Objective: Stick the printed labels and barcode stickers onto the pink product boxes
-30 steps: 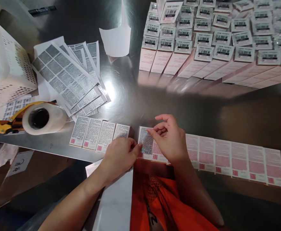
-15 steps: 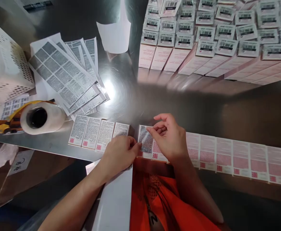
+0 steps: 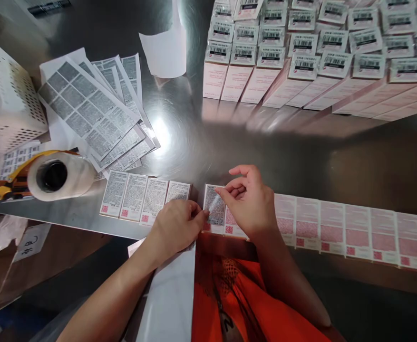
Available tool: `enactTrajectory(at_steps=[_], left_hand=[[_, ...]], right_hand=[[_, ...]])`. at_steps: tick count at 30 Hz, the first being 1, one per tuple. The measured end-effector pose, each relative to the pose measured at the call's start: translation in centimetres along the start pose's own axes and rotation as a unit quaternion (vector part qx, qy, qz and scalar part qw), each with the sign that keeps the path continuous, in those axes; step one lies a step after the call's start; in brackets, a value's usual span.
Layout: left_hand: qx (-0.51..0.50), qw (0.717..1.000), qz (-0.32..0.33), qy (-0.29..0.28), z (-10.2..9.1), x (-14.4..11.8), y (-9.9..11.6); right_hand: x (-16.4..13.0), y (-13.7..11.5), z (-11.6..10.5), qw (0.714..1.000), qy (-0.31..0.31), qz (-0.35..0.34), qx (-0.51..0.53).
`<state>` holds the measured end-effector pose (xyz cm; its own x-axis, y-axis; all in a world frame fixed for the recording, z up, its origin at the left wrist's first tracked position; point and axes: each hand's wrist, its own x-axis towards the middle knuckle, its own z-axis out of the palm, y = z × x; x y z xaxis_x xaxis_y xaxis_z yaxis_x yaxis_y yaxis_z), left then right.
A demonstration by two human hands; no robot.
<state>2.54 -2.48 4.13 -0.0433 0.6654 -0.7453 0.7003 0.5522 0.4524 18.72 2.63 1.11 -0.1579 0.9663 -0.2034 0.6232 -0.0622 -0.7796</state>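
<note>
Hands barely shift over 1 s: your left hand (image 3: 176, 225) and right hand (image 3: 251, 202) still pinch the label (image 3: 213, 209), fingers closed on its edges, against the box (image 3: 217, 225) beneath them. Alignment continues; 4 labelled boxes (image 3: 144, 199) lie left.

1. My hands: two, the left hand (image 3: 175, 227) and the right hand (image 3: 251, 204).
2. Labelled boxes (image 3: 142, 195) in the row left of my hands: four.
3. Pink-faced boxes (image 3: 351, 232) in the row right of my right hand: six clearly visible; more lie under that hand, number not clear.
4. Tape roll (image 3: 56, 175): one.
5. White perforated basket (image 3: 4, 109): one.
6. Label sheets (image 3: 87, 109), fanned: several, overlapping, exact count unclear.
7. Stacked barcode boxes (image 3: 315, 61): too many to count.
</note>
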Motion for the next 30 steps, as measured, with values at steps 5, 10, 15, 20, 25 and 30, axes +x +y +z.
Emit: enactTrajectory(at_steps=[5, 10, 15, 20, 25, 30], left_hand=[[-0.008, 1.0, 0.001, -0.005, 0.0, 0.0, -0.1], [-0.011, 1.0, 0.001, -0.001, 0.0, 0.0, -0.2], [-0.024, 1.0, -0.001, -0.003, 0.1, 0.0, -0.2], [-0.036, 0.999, -0.003, 0.006, 0.1, -0.1, -0.1], [-0.028, 0.999, -0.009, 0.014, 0.1, -0.3, 0.2], [-0.031, 0.999, -0.01, 0.021, 0.2, -0.3, 0.4]], right_hand=[[0.0, -0.2, 0.0, 1.0, 0.005, 0.01, 0.002], [0.3, 0.2, -0.1, 0.997, 0.067, -0.026, -0.03], [0.3, 0.9, -0.4, 0.998, 0.039, -0.045, 0.016], [0.1, 0.9, -0.4, 0.998, 0.041, -0.057, 0.005], [-0.2, 0.8, -0.3, 0.996, 0.027, -0.075, -0.036], [-0.6, 0.9, -0.8, 0.995, -0.018, -0.088, -0.041]])
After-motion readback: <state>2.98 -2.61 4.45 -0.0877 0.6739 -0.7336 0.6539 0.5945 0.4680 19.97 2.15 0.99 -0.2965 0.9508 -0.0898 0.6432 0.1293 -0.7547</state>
